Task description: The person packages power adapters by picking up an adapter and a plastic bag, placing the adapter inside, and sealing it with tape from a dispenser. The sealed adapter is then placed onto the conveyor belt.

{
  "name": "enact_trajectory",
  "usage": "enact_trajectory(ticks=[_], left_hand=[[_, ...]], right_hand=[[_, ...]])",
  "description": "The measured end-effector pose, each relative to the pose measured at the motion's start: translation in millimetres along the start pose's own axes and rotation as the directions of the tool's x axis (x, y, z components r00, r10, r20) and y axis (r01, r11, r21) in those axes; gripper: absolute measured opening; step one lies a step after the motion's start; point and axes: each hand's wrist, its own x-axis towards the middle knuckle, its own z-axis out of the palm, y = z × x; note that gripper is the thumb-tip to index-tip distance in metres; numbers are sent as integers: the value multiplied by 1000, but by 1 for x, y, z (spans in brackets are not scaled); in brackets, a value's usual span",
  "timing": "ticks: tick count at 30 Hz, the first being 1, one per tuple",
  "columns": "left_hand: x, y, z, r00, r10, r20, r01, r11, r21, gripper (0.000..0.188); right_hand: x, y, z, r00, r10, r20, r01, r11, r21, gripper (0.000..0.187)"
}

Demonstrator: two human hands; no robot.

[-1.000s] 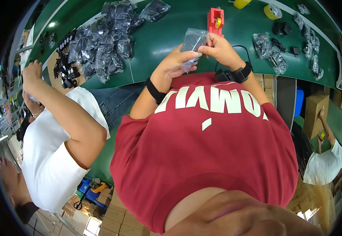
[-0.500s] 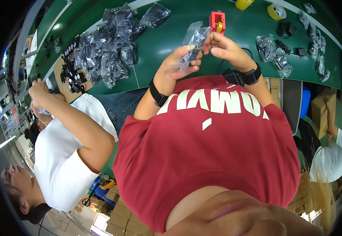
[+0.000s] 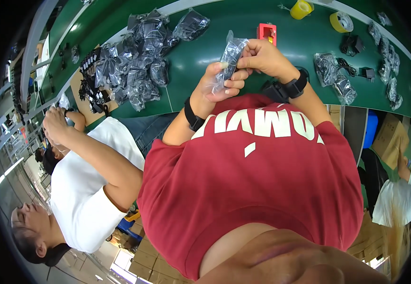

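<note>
Above the green table, my left hand grips a clear plastic bag with a dark item inside, its thumb pressed on the front. The bag stands nearly upright, its upper end pointing away from me. My right hand is closed at the bag's right edge, thumb and forefinger pinched on the plastic. Just beyond the right hand sits a small red tape dispenser with yellow tape. To the left lies a large heap of bagged black items.
At right lie bagged black items, a black power adapter and more small bags. Yellow tape rolls stand at the back. Black cables rest on cardboard at left. A co-worker's hands are beyond it.
My right hand has turned and closed in on the bag's edge, its fingers more folded. The bag is more upright and narrower. The whole view has shifted slightly.
</note>
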Motion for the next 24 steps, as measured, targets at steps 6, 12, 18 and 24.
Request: enact_trajectory(ticks=[6, 12, 18, 24], left_hand=[[6, -7, -6, 990, 142, 5, -133, 940, -315, 48], [9, 30, -6, 970, 243, -18, -243, 960, -138, 55], [65, 192, -27, 594, 655, -467, 212, 432, 876, 37], [175, 348, -58, 588, 777, -224, 488, -121, 865, 51]], right_hand=[[13, 7, -12, 998, -53, 38, 59, 982, -178, 15], [-4, 14, -31, 957, 0, -291, -42, 990, -138, 16], [-21, 11, -37, 959, 62, -278, -67, 998, -10, 14], [-13, 16, -45, 864, 100, -494, -209, 963, -171, 7]])
